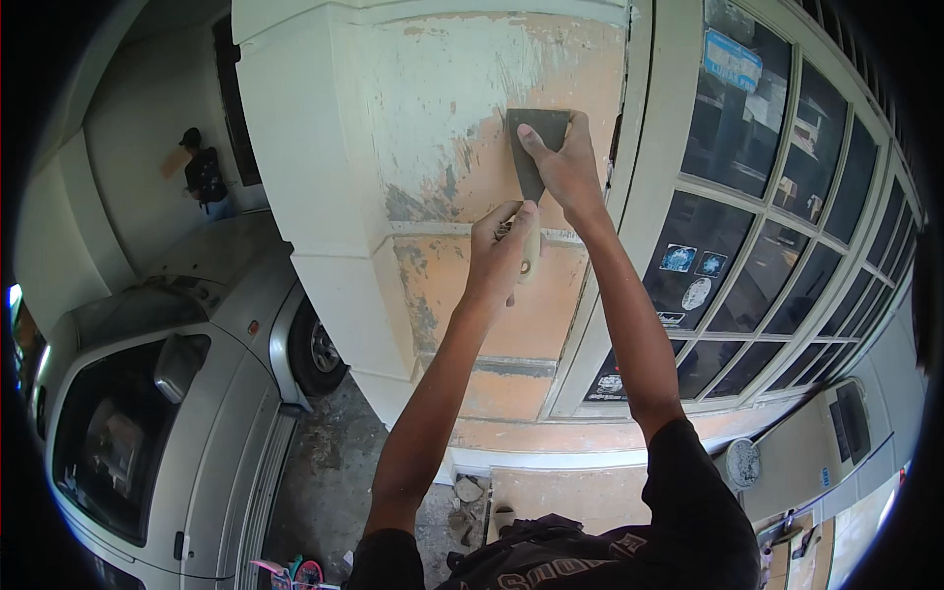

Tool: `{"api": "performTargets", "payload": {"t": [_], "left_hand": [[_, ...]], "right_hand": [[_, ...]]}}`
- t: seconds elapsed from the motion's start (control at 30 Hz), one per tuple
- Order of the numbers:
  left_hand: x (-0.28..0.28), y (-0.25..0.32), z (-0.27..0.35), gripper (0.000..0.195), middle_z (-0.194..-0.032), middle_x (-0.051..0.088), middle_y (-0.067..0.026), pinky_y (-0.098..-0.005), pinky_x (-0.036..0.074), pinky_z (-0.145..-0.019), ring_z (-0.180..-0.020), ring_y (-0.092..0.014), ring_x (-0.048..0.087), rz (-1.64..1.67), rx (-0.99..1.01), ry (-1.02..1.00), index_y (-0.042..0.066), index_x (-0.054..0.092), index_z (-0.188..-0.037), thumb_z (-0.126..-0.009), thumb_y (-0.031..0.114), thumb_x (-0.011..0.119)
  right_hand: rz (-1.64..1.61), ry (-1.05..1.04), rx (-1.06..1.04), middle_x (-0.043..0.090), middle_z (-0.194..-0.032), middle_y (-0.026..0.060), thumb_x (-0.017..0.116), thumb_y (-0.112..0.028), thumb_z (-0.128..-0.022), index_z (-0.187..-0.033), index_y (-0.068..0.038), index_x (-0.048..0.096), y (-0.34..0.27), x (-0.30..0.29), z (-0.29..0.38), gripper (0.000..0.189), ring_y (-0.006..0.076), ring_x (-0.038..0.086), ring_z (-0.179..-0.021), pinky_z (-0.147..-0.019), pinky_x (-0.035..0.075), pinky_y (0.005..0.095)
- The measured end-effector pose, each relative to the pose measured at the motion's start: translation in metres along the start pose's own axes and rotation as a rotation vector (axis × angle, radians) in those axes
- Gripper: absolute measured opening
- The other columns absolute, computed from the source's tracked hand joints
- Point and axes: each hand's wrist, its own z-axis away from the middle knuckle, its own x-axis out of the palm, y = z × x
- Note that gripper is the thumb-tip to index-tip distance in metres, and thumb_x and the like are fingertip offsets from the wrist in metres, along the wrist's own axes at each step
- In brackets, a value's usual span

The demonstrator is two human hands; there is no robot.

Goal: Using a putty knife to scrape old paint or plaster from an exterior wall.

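Note:
Both my hands hold a putty knife (528, 164) flat against a wall panel (442, 88). My left hand (495, 247) is closed around its pale handle (530, 254), below the blade. My right hand (566, 166) grips the wide dark metal blade, with the thumb on its face and fingers behind its right edge. Pale paint covers the panel's upper left. Around and below the blade an orange-toned layer is bare, with grey patches at the lower left. The lower panel (509, 295) is mostly orange-toned too.
A white pillar (295, 147) borders the panel on the left; a framed window (730, 243) with stickers stands close on the right. A silver vehicle (221, 413) is parked at left, with a person (205, 177) beyond it. Rubble (466, 509) lies by the wall's foot.

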Motion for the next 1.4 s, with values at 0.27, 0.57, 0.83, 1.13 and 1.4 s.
{"api": "performTargets", "payload": {"t": [0.27,0.57,0.83,1.13,1.4], "left_hand": [[0.002,-0.024,-0.008,0.03,-0.068,0.054,-0.0047,-0.0241,0.042,-0.045,-0.049,-0.013,0.05,0.373,-0.023,-0.112,0.007,0.056,-0.098,-0.1,0.035,0.045],[0.0,-0.022,-0.007,0.025,-0.062,0.053,-0.0053,-0.0261,0.039,-0.039,-0.045,-0.013,0.049,0.268,-0.015,0.012,0.007,0.056,-0.09,-0.098,0.03,0.05],[0.022,-0.019,-0.012,0.026,-0.062,0.054,-0.0065,-0.0258,0.038,-0.037,-0.043,-0.012,0.048,0.365,-0.036,0.015,0.007,0.053,-0.087,-0.098,0.031,0.052],[0.017,-0.024,-0.014,0.028,-0.06,0.054,-0.0059,-0.025,0.036,-0.036,-0.043,-0.012,0.049,0.346,-0.017,-0.018,0.006,0.056,-0.088,-0.097,0.032,0.052],[0.003,-0.035,-0.018,0.032,-0.056,0.054,-0.0063,-0.027,0.034,-0.034,-0.039,-0.013,0.048,0.261,0.038,0.051,-0.001,0.063,-0.093,-0.097,0.03,0.054]], "right_hand": [[-0.164,-0.03,0.051,0.06,-0.089,0.0144,0.057,-0.004,-0.092,-0.122,-0.004,0.038,-0.019,0.006,0.016,0.036,0.0189,0.062,-0.061,-0.044,0.053,0.0305],[0.108,0.077,-0.252,0.061,-0.073,0.0056,0.063,-0.003,-0.086,-0.083,-0.002,0.061,0.008,0.013,0.006,0.004,0.0101,0.056,-0.064,-0.057,0.047,0.0243],[-0.001,0.059,-0.046,0.053,-0.062,0.0038,0.068,-0.005,-0.079,-0.074,-0.002,0.054,0.01,0.008,-0.004,0.015,0.0101,0.045,-0.06,-0.058,0.041,0.028],[0.018,0.063,-0.102,0.033,-0.061,0.0013,0.067,-0.003,-0.078,-0.068,-0.004,0.033,0.016,0.009,-0.003,0.036,0.0107,0.031,-0.062,-0.055,0.033,0.0273],[0.024,0.126,-0.1,0.028,-0.062,0.0016,0.067,-0.002,-0.079,-0.067,-0.006,0.027,0.019,0.016,0.008,0.042,0.0113,0.028,-0.061,-0.053,0.031,0.029]]}}
